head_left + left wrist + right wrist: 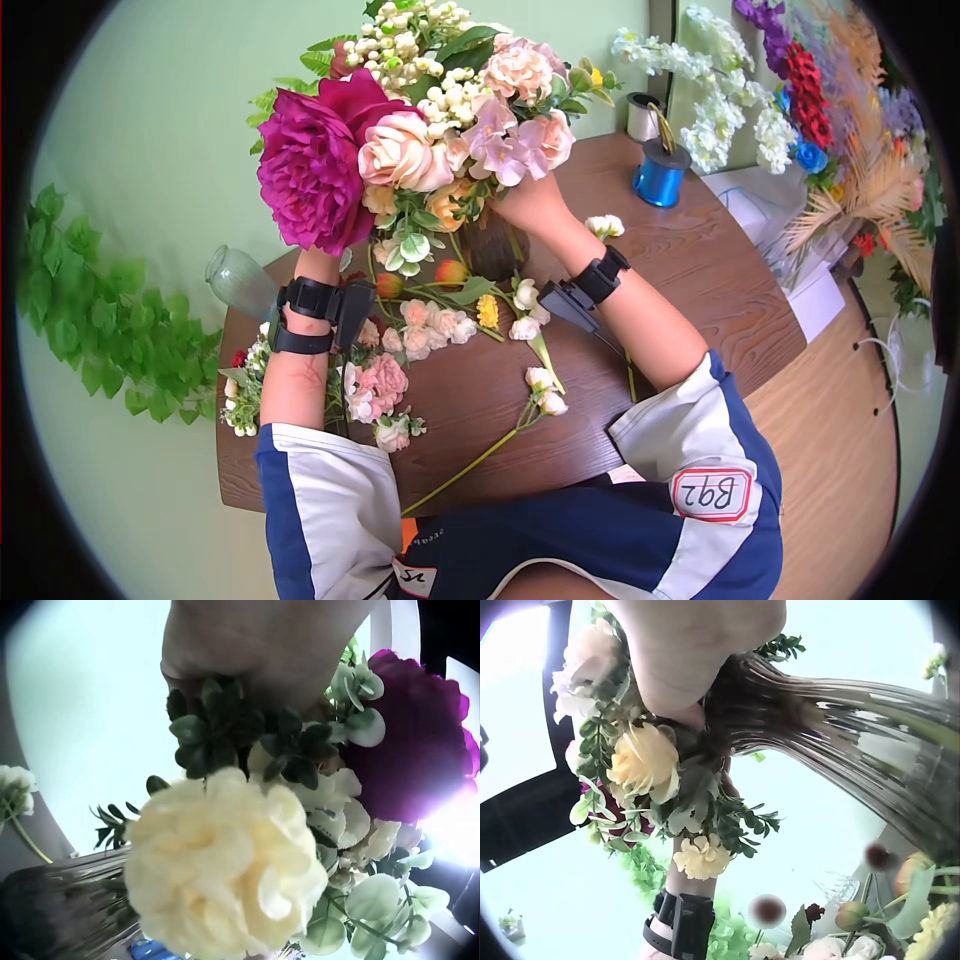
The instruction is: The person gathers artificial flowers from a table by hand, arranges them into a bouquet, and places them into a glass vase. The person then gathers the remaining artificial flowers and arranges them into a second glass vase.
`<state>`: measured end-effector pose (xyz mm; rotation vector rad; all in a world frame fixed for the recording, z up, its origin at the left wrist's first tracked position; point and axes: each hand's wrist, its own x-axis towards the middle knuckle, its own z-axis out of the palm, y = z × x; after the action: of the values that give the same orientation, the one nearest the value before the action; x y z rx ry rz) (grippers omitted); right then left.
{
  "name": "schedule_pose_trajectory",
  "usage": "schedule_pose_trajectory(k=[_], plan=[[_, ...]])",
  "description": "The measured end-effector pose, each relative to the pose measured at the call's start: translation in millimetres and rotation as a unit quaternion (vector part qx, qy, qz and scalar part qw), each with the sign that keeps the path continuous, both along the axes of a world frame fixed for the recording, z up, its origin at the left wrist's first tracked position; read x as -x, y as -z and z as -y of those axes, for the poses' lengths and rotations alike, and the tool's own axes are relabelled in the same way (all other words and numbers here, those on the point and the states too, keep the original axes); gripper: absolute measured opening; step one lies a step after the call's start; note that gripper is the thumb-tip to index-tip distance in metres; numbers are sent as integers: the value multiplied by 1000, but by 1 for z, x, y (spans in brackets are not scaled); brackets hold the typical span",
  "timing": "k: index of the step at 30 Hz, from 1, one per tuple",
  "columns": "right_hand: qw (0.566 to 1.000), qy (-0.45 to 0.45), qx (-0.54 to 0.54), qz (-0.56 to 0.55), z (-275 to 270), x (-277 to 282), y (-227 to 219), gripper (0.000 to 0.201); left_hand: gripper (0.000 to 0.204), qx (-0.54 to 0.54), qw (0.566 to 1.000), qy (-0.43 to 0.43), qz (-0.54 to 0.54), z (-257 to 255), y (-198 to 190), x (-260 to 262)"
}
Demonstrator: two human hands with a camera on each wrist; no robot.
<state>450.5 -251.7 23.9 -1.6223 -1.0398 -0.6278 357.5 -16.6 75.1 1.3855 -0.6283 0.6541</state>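
A large bouquet of magenta (pixel 312 165), peach and cream flowers fills the neck of a ribbed glass vase (pixel 497 252), which lies tilted in the right wrist view (pixel 855 735). My right hand (pixel 535 205) grips the vase neck just under the blooms, its fingers curled round it (pixel 705 656). In the left wrist view my left hand (pixel 262 649) is against the bouquet's dark leaves, above a cream flower (pixel 225 862). Leaves and petals hide its fingers, and the head view shows little beyond that wrist, behind the magenta flower.
Loose stems, pink flowers (pixel 382 385) and a white-budded stem (pixel 470 465) lie on the brown table (pixel 700 270). A pale glass vase (pixel 240 280) is at the left edge, blue (pixel 660 180) and white spools at the back right. More flowers stand beyond the right side.
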Motion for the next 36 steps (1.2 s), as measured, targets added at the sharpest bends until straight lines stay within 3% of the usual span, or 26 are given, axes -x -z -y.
schedule_pose_trajectory(k=[5,8,9,11,12,14,15,17,18,19,21,22,26,30,33,35,36], plan=[[998,-45,-43,26,12,-2,14,53,46,-68,996,-54,15,2,-6,-13],[962,-91,-250,-60,15,-3,19,47,47,-101,990,-94,26,-4,-4,-7],[935,-158,-269,-167,21,-4,19,40,47,-112,988,-106,29,-7,-4,-5],[883,-194,-306,-297,19,-38,31,35,47,-134,982,-126,34,-12,-3,-3],[883,-195,-305,-299,18,-42,24,35,47,-144,979,-136,35,-15,-4,-5],[786,-194,-295,-508,18,-44,6,34,47,-166,973,-156,35,-21,-2,-5],[785,-194,-293,-509,16,-50,2,34,47,-177,969,-166,35,-21,-2,-9],[694,-393,-327,-507,9,-65,-9,34,47,-198,962,-186,34,-16,-1,-22],[737,-415,-307,-437,2,-91,4,36,47,-209,957,-197,35,-17,0,-23],[737,-416,-305,-437,2,-100,-5,36,47,-219,953,-207,37,-17,0,-27],[622,-509,-333,-493,3,-112,-20,38,47,-241,942,-229,42,-18,4,-21],[622,-510,-332,-493,5,-113,-24,38,47,-252,937,-239,44,-18,8,-16],[796,-409,-262,-362,20,-118,-31,35,47,-293,915,-274,52,-27,8,-19],[918,-283,-175,-213,34,-118,-34,32,47,-332,890,-308,53,-37,12,-24],[974,-179,-103,-94,40,-101,-49,29,47,-362,869,-332,52,-38,17,-26],[975,-169,-77,-122,61,-86,-58,26,47,-382,854,-348,54,-35,26,-19],[962,-204,-67,-168,68,-92,-60,26,47,-392,846,-357,55,-32,28,-20]])
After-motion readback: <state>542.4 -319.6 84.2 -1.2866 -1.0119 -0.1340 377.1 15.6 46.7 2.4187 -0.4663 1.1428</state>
